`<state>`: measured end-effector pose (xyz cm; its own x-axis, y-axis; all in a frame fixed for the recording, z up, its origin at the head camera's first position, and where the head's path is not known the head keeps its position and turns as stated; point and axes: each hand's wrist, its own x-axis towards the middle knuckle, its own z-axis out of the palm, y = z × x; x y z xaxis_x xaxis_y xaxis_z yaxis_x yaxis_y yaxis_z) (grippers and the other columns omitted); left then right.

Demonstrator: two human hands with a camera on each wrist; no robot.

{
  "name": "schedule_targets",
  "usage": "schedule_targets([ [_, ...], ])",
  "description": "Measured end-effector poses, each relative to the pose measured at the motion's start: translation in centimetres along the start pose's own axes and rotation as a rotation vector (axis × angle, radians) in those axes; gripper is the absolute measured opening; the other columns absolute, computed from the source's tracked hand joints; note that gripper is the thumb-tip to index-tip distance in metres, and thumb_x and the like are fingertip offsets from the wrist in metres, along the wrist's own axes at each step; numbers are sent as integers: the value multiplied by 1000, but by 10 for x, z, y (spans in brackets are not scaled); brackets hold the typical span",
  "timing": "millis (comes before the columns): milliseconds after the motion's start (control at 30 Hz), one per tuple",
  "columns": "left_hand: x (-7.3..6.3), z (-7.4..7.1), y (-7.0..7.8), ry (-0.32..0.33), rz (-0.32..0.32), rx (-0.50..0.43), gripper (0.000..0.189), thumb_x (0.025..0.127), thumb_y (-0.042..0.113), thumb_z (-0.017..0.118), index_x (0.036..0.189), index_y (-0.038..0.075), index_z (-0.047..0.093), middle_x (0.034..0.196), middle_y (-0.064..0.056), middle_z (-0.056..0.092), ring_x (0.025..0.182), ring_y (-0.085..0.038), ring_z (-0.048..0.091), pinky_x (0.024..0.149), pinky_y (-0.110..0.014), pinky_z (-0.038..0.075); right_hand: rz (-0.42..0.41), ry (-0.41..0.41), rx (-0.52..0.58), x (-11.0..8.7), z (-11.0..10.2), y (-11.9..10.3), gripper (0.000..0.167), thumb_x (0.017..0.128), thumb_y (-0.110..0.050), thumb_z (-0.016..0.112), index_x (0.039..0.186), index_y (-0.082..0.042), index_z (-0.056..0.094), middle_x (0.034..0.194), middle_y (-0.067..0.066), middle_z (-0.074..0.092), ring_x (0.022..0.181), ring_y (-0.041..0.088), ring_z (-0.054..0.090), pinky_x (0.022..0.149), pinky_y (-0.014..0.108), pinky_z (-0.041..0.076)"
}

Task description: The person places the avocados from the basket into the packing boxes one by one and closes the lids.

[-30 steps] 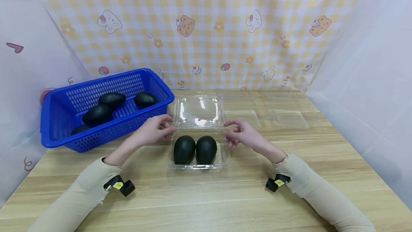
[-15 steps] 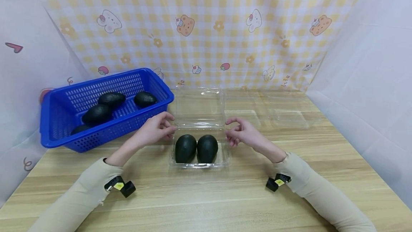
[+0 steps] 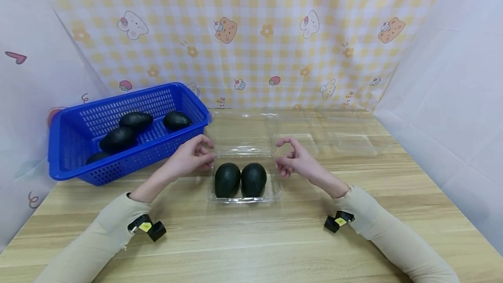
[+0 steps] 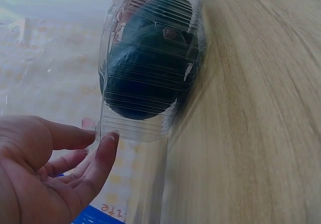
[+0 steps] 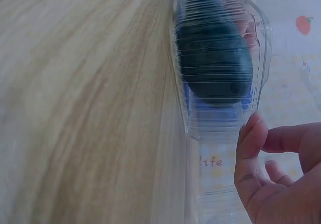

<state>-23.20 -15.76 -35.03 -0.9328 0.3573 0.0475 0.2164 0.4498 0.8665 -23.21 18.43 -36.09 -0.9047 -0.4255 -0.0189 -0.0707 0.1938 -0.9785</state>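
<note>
A clear plastic clamshell container [image 3: 271,199] stands on the wooden table, its lid [image 3: 243,131] folded back away from me. Two dark green avocados, the left one [image 3: 227,181] and the right one [image 3: 253,181], sit side by side in its base. At the left rear corner, my left hand [image 3: 187,157] pinches the rim between thumb and finger; the left wrist view shows the fingertips [image 4: 106,146] on the edge. My right hand [image 3: 300,160] pinches the opposite rim near the hinge, its index finger arched. Through the ribbed wall an avocado [image 5: 215,63] shows in the right wrist view.
A blue plastic basket [image 3: 147,146] with several avocados [image 3: 118,139] stands at the left rear. More clear clamshells [image 3: 353,136] lie at the back right, hard to make out. Behind the table [image 3: 251,243] hangs a checked curtain [image 3: 267,56].
The lid has tipped up and then back, and its bright glare is gone. The container has shifted very slightly away from me. My right index finger has risen a little.
</note>
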Motion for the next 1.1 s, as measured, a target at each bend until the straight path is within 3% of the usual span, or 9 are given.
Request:
schedule_targets([
  [233, 1, 0, 0, -3, -1, -40, 29, 96, 3, 66, 119, -6, 50, 92, -17, 70, 78, -25, 71, 72, -35, 60, -6, 4, -14, 0, -1, 0, 39, 99, 0, 59, 130, 1, 35, 78, 19, 65, 57, 17, 60, 54, 25, 51],
  [433, 1, 0, -1, 17, 16, -19, 24, 96, -1, 66, 115, -4, 51, 93, -16, 66, 81, -24, 69, 73, -31, 59, -22, 1, -11, 0, -2, 1, 27, 101, -1, 57, 121, 1, 39, 77, 21, 64, 57, 16, 60, 55, 25, 50],
  [600, 1, 0, -1, 18, 3, -21, 20, 95, -3, 65, 112, -2, 54, 96, -15, 64, 86, -29, 66, 78, -38, 60, -23, 17, -32, 0, -2, 2, 16, 102, 0, 54, 115, -1, 45, 76, 22, 62, 58, 18, 62, 56, 27, 52],
  [833, 3, -1, -2, 14, -14, 1, 23, 94, 2, 69, 112, -4, 55, 100, -16, 65, 88, -24, 63, 84, -46, 57, -19, 29, -39, -1, -1, 1, 18, 100, 5, 49, 117, -1, 46, 77, 20, 60, 59, 19, 62, 58, 27, 54],
  [1100, 1, -6, 2, -50, 0, 30, 21, 97, 0, 61, 117, -6, 56, 109, -21, 65, 95, -26, 62, 81, -33, 53, -32, -6, -72, 1, -3, 4, 27, 94, 9, 48, 120, 4, 42, 68, 9, 57, 60, 20, 61, 58, 30, 53],
])
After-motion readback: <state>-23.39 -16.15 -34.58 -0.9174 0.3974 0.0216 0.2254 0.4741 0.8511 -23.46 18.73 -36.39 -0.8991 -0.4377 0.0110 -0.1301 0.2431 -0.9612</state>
